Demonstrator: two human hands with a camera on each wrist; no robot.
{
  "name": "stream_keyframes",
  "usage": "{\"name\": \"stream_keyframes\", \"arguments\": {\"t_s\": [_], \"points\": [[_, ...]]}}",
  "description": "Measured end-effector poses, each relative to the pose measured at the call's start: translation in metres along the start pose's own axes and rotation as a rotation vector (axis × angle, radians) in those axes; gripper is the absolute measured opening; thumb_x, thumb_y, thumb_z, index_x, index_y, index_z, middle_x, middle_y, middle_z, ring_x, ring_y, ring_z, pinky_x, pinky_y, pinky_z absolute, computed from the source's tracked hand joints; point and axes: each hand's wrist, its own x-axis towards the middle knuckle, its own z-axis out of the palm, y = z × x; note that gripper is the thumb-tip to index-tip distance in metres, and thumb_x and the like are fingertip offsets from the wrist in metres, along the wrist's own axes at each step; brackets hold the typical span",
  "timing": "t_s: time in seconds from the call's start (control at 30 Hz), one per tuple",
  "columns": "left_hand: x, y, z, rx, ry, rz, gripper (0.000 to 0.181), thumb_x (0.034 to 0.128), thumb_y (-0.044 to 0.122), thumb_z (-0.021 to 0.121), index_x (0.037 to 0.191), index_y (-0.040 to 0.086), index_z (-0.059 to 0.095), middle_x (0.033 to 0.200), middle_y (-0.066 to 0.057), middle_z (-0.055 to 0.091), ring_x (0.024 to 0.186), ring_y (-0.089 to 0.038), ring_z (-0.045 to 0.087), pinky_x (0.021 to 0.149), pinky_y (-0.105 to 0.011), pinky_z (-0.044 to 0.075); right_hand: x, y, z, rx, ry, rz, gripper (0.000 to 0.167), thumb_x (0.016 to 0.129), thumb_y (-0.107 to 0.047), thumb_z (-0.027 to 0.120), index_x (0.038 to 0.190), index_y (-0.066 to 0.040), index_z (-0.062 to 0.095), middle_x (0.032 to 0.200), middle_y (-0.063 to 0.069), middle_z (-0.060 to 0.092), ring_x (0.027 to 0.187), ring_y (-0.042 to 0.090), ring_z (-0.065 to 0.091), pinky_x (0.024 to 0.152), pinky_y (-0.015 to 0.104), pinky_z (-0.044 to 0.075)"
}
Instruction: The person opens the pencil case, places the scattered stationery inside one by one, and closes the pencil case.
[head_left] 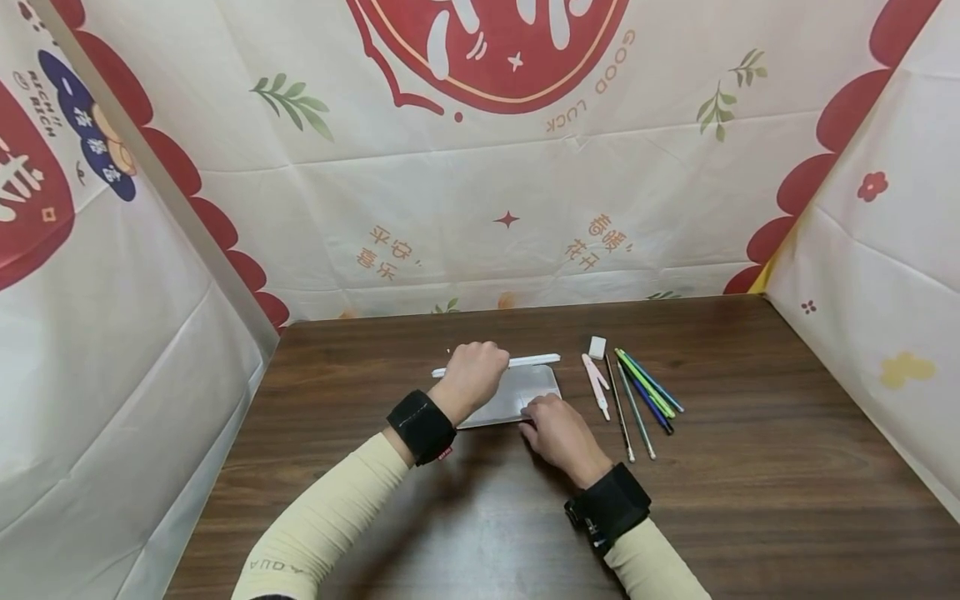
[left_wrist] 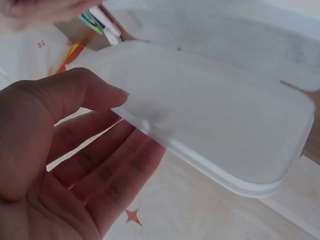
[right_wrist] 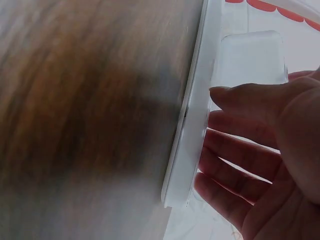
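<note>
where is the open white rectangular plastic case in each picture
Head: just below centre, the open white rectangular plastic case lies on the brown wood-grain table.
Left wrist: its round-cornered panel, at the left hand, fills the centre and right.
Right wrist: its long white wall slants down just right of centre.
Shared landmark: the right hand, respectively lower right of centre, top left, and right.
</note>
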Motion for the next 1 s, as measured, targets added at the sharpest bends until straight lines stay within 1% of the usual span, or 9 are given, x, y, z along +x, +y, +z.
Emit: {"name": "stream_keyframes", "arguments": {"t_s": [0.17, 0.3, 0.43, 0.6, 0.77, 0.9, 1.0], "points": [[0.009, -0.008, -0.005, -0.060, -0.034, -0.042, 0.019, 0.0955, 0.003, 0.060, 0.087, 0.010, 0.075, 0.085, -0.005, 0.072, 0.075, -0.020, 0.069, 0.059, -0.034, 0.056, 0.000, -0.001, -0.002, 0.019, -0.037, 0.041, 0.016, 0.083, -0.012, 0.077, 0.072, -0.012, 0.066, 0.072, 0.002, 0.065, 0.076, 0.023, 0.062, 0.067, 0.038, 0.049], [0.015, -0.015, -0.007, -0.091, -0.039, -0.062, 0.020, 0.0960, 0.001, 0.058, 0.088, 0.009, 0.075, 0.086, -0.006, 0.073, 0.076, -0.020, 0.070, 0.060, -0.033, 0.056, -0.001, -0.003, -0.004, 0.038, -0.033, 0.070, 0.019, 0.084, -0.012, 0.077, 0.069, -0.013, 0.065, 0.069, 0.001, 0.064, 0.075, 0.023, 0.062, 0.066, 0.038, 0.049], [0.023, -0.021, -0.006, -0.104, -0.044, -0.075, 0.019, 0.0961, 0.001, 0.058, 0.092, 0.007, 0.076, 0.087, -0.007, 0.073, 0.076, -0.019, 0.070, 0.060, -0.031, 0.056, -0.001, -0.005, -0.006, 0.051, -0.035, 0.090, 0.020, 0.085, -0.013, 0.076, 0.068, -0.013, 0.064, 0.068, 0.002, 0.064, 0.075, 0.025, 0.064, 0.065, 0.040, 0.050], [0.030, -0.029, -0.002, -0.113, -0.031, -0.087, 0.019, 0.0959, 0.000, 0.058, 0.090, 0.006, 0.075, 0.084, -0.007, 0.072, 0.074, -0.021, 0.069, 0.061, -0.033, 0.056, 0.000, -0.007, -0.007, 0.050, -0.056, 0.092, 0.021, 0.086, -0.014, 0.074, 0.068, -0.012, 0.063, 0.069, 0.004, 0.064, 0.075, 0.027, 0.065, 0.065, 0.041, 0.050], [0.036, -0.035, 0.004, -0.111, -0.012, -0.098, 0.021, 0.0950, -0.002, 0.058, 0.083, 0.006, 0.074, 0.081, -0.009, 0.072, 0.072, -0.024, 0.069, 0.061, -0.036, 0.056, -0.001, -0.007, -0.007, 0.052, -0.064, 0.079, 0.025, 0.086, -0.014, 0.074, 0.066, -0.013, 0.060, 0.065, 0.003, 0.062, 0.068, 0.023, 0.063, 0.061, 0.038, 0.048], [0.041, -0.039, 0.008, -0.114, -0.016, -0.109, 0.021, 0.0937, -0.003, 0.058, 0.083, 0.005, 0.074, 0.080, -0.010, 0.072, 0.070, -0.024, 0.069, 0.059, -0.036, 0.056, -0.002, -0.007, -0.007, 0.050, -0.058, 0.067, 0.024, 0.086, -0.014, 0.075, 0.067, -0.013, 0.060, 0.065, 0.003, 0.061, 0.067, 0.023, 0.063, 0.060, 0.037, 0.048], [0.045, -0.043, 0.013, -0.115, -0.026, -0.114, 0.020, 0.0936, -0.003, 0.058, 0.085, 0.004, 0.075, 0.081, -0.010, 0.073, 0.069, -0.022, 0.068, 0.059, -0.035, 0.055, -0.003, -0.008, -0.007, 0.045, -0.064, 0.066, 0.025, 0.087, -0.015, 0.075, 0.067, -0.013, 0.059, 0.065, 0.003, 0.061, 0.068, 0.023, 0.063, 0.061, 0.038, 0.048]]}}
